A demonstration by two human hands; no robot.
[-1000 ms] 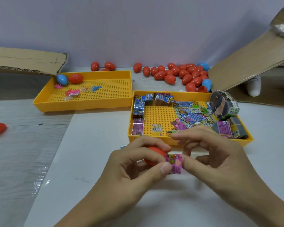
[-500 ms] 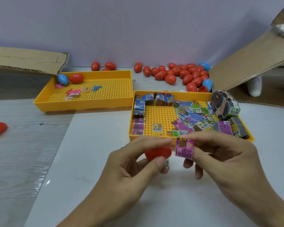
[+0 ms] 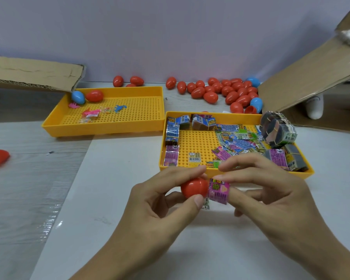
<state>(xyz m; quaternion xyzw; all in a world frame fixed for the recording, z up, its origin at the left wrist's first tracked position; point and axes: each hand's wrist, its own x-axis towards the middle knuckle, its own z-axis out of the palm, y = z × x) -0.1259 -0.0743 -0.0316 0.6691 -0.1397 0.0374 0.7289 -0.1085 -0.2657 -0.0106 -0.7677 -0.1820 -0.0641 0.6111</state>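
Head view is showing open white tabletop point(image 3: 129, 229) stretching near and left. Just nearer than the right yellow tray point(image 3: 303, 175), the left hand point(image 3: 156, 203) is grasping a red plastic egg point(image 3: 193, 187), and the right hand point(image 3: 271, 195) is pinching a pink label point(image 3: 219, 191) right beside it.

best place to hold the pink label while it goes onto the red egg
Probably its right end, pinched top and bottom from the right. The pink label is curled like a sleeve with its left edge against the red egg, and the left hand covers the egg's left side.
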